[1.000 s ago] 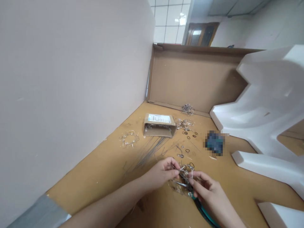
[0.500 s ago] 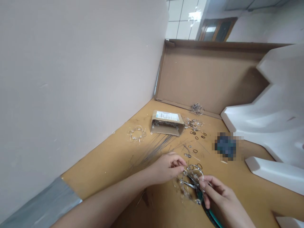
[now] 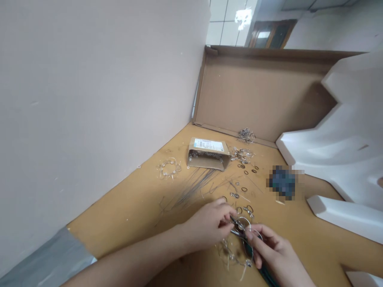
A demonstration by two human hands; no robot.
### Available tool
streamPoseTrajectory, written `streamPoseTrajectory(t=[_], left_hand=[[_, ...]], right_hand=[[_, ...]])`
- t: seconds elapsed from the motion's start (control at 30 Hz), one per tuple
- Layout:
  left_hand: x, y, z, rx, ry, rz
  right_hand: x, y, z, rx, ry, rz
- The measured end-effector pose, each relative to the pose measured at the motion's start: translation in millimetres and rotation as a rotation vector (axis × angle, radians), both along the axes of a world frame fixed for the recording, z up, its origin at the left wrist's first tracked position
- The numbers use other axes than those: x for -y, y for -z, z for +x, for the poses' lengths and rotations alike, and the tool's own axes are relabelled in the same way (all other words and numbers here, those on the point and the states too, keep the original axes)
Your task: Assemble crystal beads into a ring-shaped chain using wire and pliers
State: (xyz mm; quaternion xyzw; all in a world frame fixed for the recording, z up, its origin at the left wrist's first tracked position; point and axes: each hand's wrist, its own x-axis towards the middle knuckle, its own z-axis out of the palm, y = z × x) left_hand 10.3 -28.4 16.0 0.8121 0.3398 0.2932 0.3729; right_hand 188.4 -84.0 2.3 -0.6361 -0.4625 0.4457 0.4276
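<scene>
My left hand is pinched shut on a loop of thin wire strung with small clear beads, held just above the brown tabletop. My right hand grips green-handled pliers, whose metal jaws meet the wire loop between the two hands. More beaded wire hangs and trails below the hands. A bundle of straight thin wires lies on the table just beyond my left hand.
A small open cardboard box lies farther back, with loose dark rings and bead clusters to its right and a finished beaded loop to its left. A cardboard panel stands behind, white foam blocks on the right, a pale wall on the left.
Both hands have dropped slightly toward the near edge with the wire loop. The pliers' jaws have closed in on the loop. The view has shifted a little.
</scene>
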Motion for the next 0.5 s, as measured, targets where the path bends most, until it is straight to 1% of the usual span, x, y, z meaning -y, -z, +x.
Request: streamPoseTrajectory(t=[0.1,0.17,0.27,0.33,0.43,0.5], left_hand=[[1.5,-2.7,-0.4,-0.109,-0.008,0.12],[0.5,-3.2,-1.1,-0.129,-0.032,0.141],[-2.8,-2.3,-2.4,-0.062,-0.083,0.071],[-4.5,-1.9,-3.1,-0.005,-0.086,0.018],[-5.2,-0.8,-3.5,0.036,-0.051,-0.065],[-5.0,1.3,-3.2,0.045,-0.047,-0.167]], right_hand=[[-1.1,1.2,0.3,-0.016,0.034,-0.01],[-1.6,2.4,1.6,-0.055,0.058,0.0],[-2.2,3.9,4.4,-0.095,0.106,0.032],[-2.4,4.2,6.7,-0.074,0.099,0.034],[-2.6,4.2,9.8,0.034,0.056,0.07],[-2.4,4.1,11.2,0.147,0.044,0.14]])
